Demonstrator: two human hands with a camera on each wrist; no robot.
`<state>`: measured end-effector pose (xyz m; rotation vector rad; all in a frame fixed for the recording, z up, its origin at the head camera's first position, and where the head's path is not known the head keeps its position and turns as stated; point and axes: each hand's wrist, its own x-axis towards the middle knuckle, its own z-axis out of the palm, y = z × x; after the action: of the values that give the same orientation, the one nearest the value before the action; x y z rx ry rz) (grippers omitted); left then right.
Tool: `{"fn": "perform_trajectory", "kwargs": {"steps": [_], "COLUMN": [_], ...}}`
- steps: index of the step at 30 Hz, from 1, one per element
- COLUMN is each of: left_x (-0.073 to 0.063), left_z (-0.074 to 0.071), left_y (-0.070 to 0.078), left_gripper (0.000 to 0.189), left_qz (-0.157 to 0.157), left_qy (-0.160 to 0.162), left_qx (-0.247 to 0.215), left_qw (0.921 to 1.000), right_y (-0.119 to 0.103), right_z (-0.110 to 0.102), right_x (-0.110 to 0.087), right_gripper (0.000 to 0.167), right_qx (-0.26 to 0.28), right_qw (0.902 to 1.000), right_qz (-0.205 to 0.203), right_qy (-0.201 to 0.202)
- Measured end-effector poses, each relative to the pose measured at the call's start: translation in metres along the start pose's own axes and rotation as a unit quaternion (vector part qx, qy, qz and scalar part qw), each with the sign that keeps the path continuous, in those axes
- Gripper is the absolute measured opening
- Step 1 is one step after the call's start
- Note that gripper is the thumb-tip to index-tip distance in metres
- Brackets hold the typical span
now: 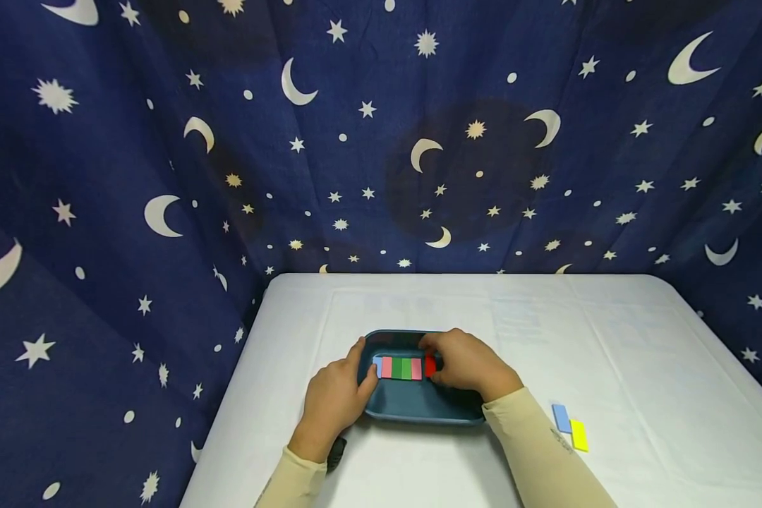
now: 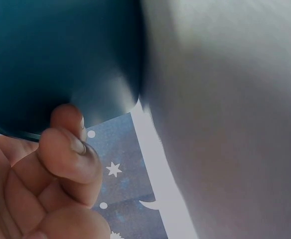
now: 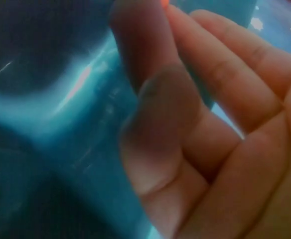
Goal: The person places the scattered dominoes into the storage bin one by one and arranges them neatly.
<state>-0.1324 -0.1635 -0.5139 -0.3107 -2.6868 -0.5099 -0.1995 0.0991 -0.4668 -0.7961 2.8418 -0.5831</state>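
Note:
A dark teal tray lies on the table with a row of small flat tiles inside. From left to right run a light blue tile, a pink one, green ones and another pink tile. My left hand grips the tray's left side, thumb over the rim by the blue tile; the left wrist view has its curled fingers against the tray's outside. At the row's right end, my right hand pinches a red tile between thumb and fingers, slightly apart from the pink one. The right wrist view is blurred.
On the white table, right of the right forearm, lie a blue tile and a yellow tile, close together. A dark blue curtain with moons and stars hangs behind the table and along its sides.

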Motion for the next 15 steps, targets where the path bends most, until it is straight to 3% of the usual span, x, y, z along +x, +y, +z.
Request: {"fn": "perform_trajectory", "kwargs": {"steps": [6, 15], "left_x": [0.0005, 0.0006], "left_z": [0.0001, 0.0009], "left_y": [-0.0006, -0.0021], "left_gripper": [0.061, 0.061], "left_qz": [0.001, -0.001], "left_qy": [-0.001, -0.004], "left_qx": [0.000, -0.001], "left_qw": [1.0000, 1.0000], "right_y": [0.0007, 0.0003], "right_z": [0.0043, 0.0064], "right_x": [0.0045, 0.0086], "right_gripper": [0.044, 0.044], "right_qx": [-0.021, -0.047], "right_qw": [0.9995, 0.9987], "right_qz": [-0.024, -0.018], "right_qy": [0.000, -0.010]}}
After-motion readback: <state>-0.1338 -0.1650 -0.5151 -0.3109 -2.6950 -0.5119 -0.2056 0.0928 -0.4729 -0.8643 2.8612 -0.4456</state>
